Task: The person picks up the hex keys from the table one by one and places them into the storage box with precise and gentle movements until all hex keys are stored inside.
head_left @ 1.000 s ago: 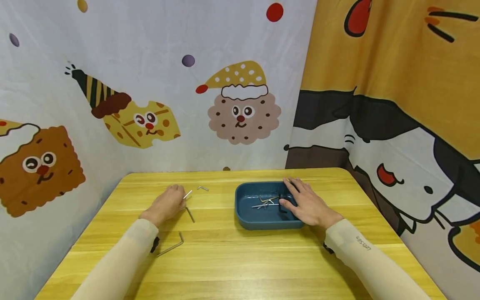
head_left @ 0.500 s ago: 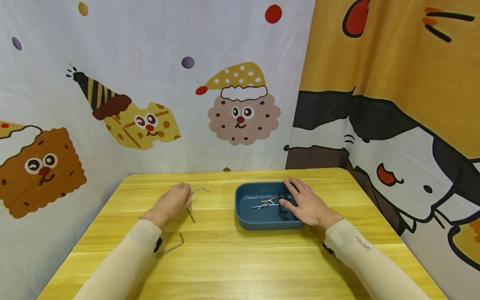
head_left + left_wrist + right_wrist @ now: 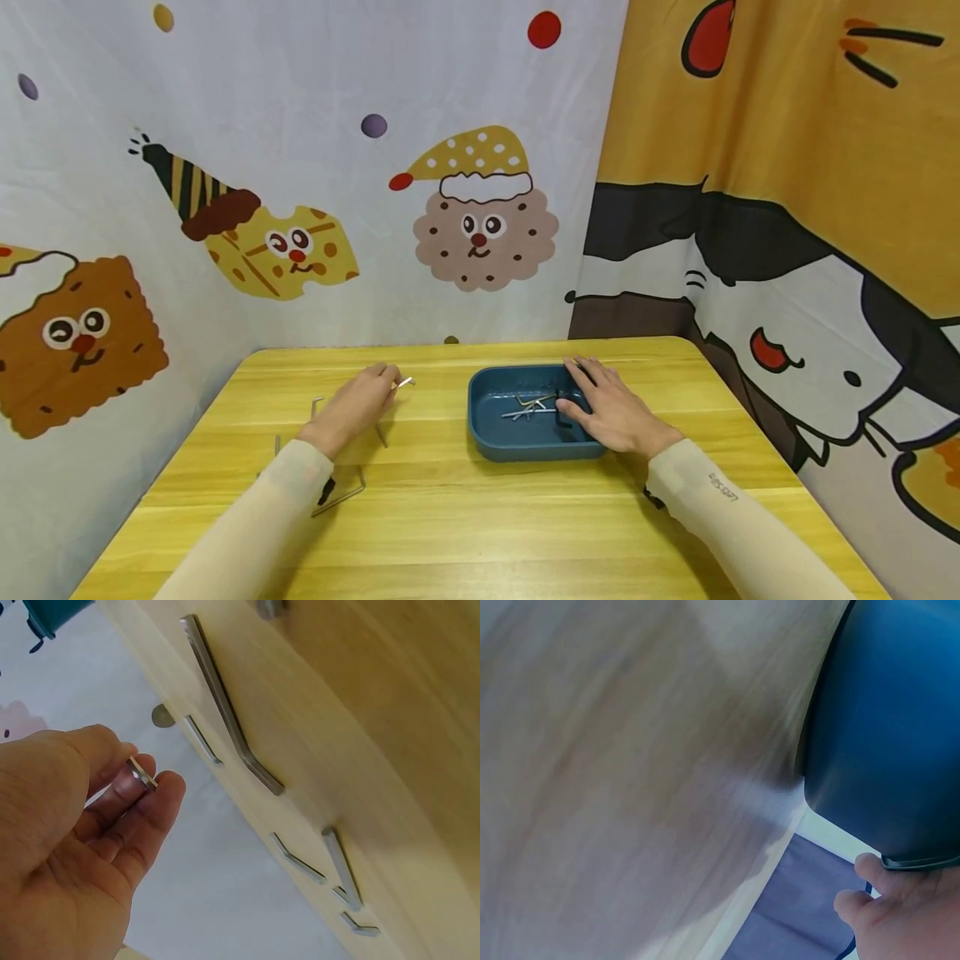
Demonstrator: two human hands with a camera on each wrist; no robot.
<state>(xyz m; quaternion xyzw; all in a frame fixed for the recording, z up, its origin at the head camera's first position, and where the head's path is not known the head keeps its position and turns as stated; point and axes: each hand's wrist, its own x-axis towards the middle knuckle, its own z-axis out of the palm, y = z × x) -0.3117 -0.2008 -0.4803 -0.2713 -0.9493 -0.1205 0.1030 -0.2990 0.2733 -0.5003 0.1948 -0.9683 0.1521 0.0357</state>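
At the left of the table in the head view, my left hand (image 3: 360,404) is held over the wood with thumb and fingers together. A small silver hex key (image 3: 406,383) sticks out of its fingertips, and the left wrist view shows its metal end (image 3: 142,774) pinched there. How much metal the fingers hide, I cannot tell. My right hand (image 3: 618,412) rests on the right rim of a dark blue box (image 3: 540,452), fingers spread and fairly straight, thumb over the inside. Several hex keys (image 3: 534,406) lie in the box, one of them black.
Several loose hex keys lie on the table around the left forearm, including a large bent one (image 3: 348,497), a thin one (image 3: 381,435) and another (image 3: 315,406) behind the wrist. A printed curtain (image 3: 450,317) hangs right behind the table's far edge.
My left hand has moved rightward and a little away from me. The hex key that lay apart from it is now at its fingertips. The right hand and box stay put.
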